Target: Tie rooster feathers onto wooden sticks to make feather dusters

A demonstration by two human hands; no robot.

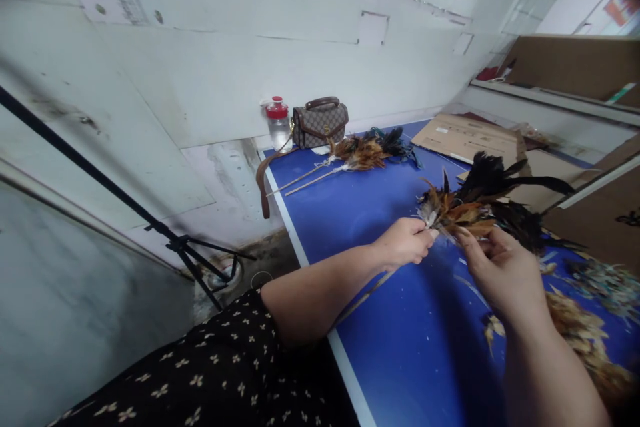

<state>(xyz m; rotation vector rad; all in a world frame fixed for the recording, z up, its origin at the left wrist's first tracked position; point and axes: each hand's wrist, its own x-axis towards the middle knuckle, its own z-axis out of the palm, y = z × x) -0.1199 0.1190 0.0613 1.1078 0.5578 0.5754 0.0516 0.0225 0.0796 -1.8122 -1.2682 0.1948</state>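
My left hand point(407, 240) is closed round the thin stick point(369, 295) of a feather duster, just below where the feathers begin. Black and brown feathers point(493, 180) fan out from its top, with white fluff at their base. At the lower side of this bunch, the thumb and fingers of my right hand point(507, 273) pinch what looks like a brown feather point(467, 215); the fingertips are partly hidden. Farther back on the blue table point(345, 213), two similar feathered sticks point(367, 153) lie side by side.
A patterned handbag point(320, 125) and a red-lidded bottle point(278, 123) stand by the wall. Flattened cardboard point(470, 137) lies at the back right. Loose tan feathers point(575, 320) and bluish feathers point(607, 287) are near my right arm. A black tripod point(183, 243) stands left of the table.
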